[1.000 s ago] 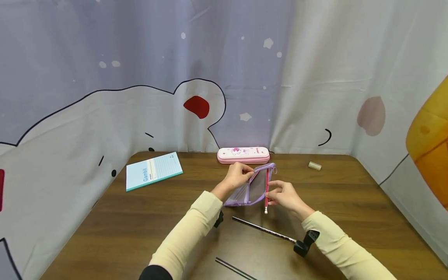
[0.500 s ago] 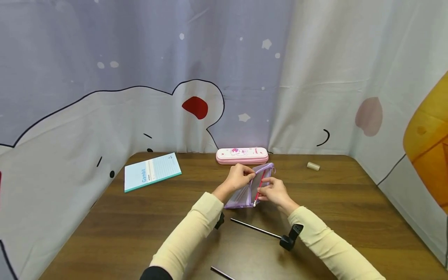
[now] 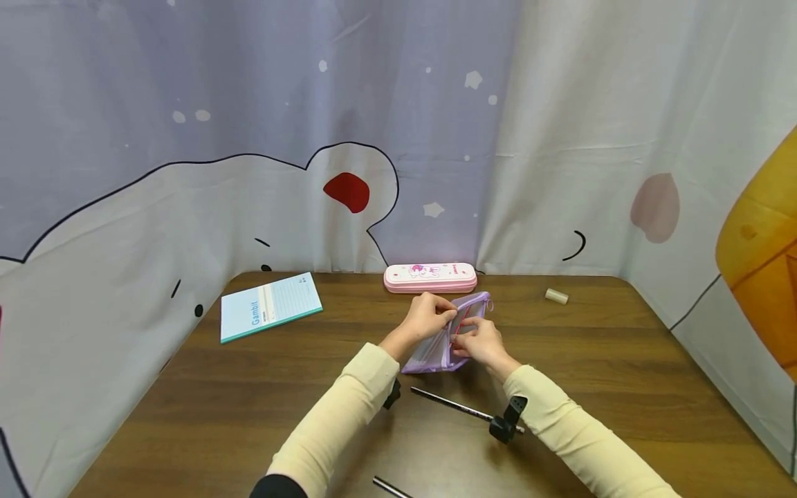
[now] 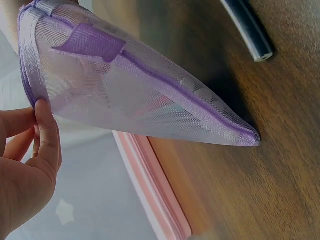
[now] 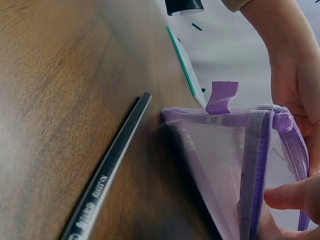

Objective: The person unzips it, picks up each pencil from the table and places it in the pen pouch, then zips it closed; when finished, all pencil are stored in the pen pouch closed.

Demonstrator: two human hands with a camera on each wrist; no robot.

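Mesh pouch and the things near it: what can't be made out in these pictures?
Red pencil, lower end: head view, hidden by the right hand.
Coloured patch, inside or behind the mesh pouch: left wrist view, blurred by the mesh.
Dark rod nearest the camera: head view, cut off by the bottom edge.
Pink case, lettering: head view, too small.

The head camera looks forward and down from above, well back from the pouch (image 3: 429, 354). Near the pouch, the left-wrist camera faces past it towards the pink case (image 4: 152, 185), the right-wrist camera towards the notebook (image 5: 185, 65). All share the pouch.
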